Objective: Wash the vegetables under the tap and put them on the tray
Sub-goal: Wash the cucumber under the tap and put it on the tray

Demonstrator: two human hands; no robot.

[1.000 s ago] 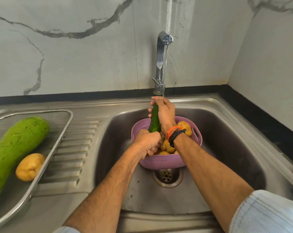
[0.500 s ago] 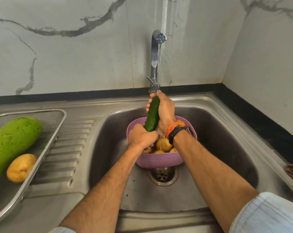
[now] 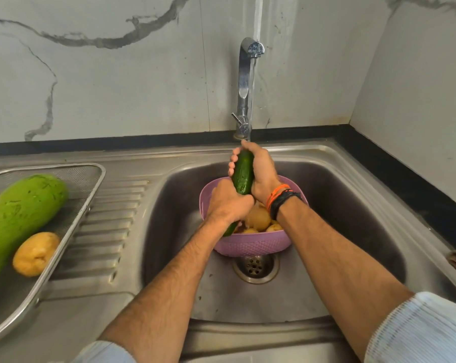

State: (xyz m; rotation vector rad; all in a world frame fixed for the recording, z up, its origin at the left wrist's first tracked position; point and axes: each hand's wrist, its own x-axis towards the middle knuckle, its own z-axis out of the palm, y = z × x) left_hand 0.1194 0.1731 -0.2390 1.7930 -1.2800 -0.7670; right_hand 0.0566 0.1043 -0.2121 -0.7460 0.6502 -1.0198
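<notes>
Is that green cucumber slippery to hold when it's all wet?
Probably yes: the cucumber looks smooth and glossy, and tap water runs onto it. That may be why both the left hand and right hand grip it. It looks stiff, not floppy.

Premises: a domestic kitchen, at the washing-up station. A stainless steel sink (image 3: 339, 195) with one deep bowl, a round drain (image 3: 255, 268) and a ribbed draining board (image 3: 103, 226) is set into the worktop. A chrome tap (image 3: 244, 85) stands at the back edge with water running. Walls (image 3: 117, 74) are clad in white, grey-veined marble-look panels meeting in a corner, with a black strip along the base. Food is present: a gourd (image 3: 20, 218) and a potato (image 3: 35, 254) on a mesh tray (image 3: 90, 203), more potatoes in a pink basket (image 3: 253, 244).
</notes>
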